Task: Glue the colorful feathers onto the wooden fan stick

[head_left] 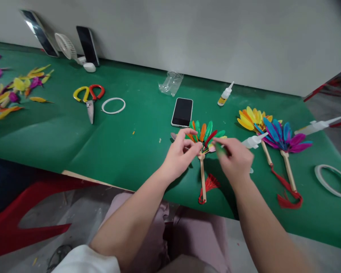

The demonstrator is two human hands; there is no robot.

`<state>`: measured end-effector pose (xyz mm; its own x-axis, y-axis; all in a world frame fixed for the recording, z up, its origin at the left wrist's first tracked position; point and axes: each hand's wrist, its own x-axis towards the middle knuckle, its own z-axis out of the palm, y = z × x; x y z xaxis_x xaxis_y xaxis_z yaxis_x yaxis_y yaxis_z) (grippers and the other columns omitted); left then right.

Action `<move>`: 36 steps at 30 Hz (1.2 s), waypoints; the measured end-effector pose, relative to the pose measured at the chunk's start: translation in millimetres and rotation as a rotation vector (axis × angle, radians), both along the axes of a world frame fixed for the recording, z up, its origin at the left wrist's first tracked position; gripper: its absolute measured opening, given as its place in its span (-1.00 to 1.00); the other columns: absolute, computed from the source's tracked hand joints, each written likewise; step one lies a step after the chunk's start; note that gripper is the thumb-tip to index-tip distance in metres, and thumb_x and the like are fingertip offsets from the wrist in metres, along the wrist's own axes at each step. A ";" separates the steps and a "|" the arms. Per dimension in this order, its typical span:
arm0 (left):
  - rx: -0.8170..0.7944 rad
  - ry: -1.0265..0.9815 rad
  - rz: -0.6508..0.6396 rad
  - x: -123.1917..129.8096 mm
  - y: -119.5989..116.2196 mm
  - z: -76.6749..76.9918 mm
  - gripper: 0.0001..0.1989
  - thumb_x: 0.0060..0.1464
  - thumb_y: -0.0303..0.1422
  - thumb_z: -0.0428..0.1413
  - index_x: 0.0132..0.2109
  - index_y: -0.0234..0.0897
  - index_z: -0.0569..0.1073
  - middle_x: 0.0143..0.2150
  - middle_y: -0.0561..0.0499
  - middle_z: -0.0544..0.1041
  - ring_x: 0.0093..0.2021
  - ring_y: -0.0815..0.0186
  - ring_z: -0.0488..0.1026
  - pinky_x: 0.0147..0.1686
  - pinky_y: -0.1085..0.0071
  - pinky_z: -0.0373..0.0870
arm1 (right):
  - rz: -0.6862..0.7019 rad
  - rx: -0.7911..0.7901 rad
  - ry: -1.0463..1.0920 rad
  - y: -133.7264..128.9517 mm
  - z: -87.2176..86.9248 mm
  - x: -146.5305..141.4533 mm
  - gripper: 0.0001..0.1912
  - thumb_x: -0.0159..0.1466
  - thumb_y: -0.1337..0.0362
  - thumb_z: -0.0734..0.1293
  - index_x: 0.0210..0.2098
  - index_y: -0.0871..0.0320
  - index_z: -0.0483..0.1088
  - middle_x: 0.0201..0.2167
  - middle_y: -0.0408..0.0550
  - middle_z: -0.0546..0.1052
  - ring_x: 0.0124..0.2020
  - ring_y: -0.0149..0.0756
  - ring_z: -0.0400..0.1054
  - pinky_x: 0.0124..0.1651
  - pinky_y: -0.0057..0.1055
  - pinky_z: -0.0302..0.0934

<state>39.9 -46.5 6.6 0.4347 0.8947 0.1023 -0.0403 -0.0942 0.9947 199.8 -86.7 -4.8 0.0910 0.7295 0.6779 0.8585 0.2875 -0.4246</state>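
Observation:
A small feather fan with green, orange and red feathers lies in front of me, its pale handle pointing towards me and a red tassel at the handle's end. My left hand is curled over the left side of the fan, thumb and fingers gripping near the base of the feathers. On the other side, my right hand is closed in a pinch by the fan's right edge. Between its fingertips shows a blurred green feather. My fingers cover part of the feather base.
Two finished-looking fans, yellow and blue-purple, lie right, near glue bottles and a tape ring. Beyond are a phone and plastic bag; left, scissors, a white ring and loose feathers.

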 end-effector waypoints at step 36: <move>0.409 0.815 -0.011 -13.2 13.6 -10.0 -0.71 0.09 -0.26 -0.13 -0.43 -0.27 0.39 -0.59 0.10 0.32 -0.58 0.46 0.19 -0.57 0.48 -0.02 | -0.142 -0.648 0.831 6.9 -10.3 35.1 -0.61 -0.05 0.16 0.36 -0.31 0.05 0.10 -0.70 -0.32 0.27 -0.75 -0.45 0.18 -0.83 -0.59 -0.07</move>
<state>26.7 -32.9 -3.4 0.5194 0.8518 0.0682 0.6578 -0.4494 0.6044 234.8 -79.9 -15.0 0.4598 0.8752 -0.1503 0.2361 -0.2836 -0.9294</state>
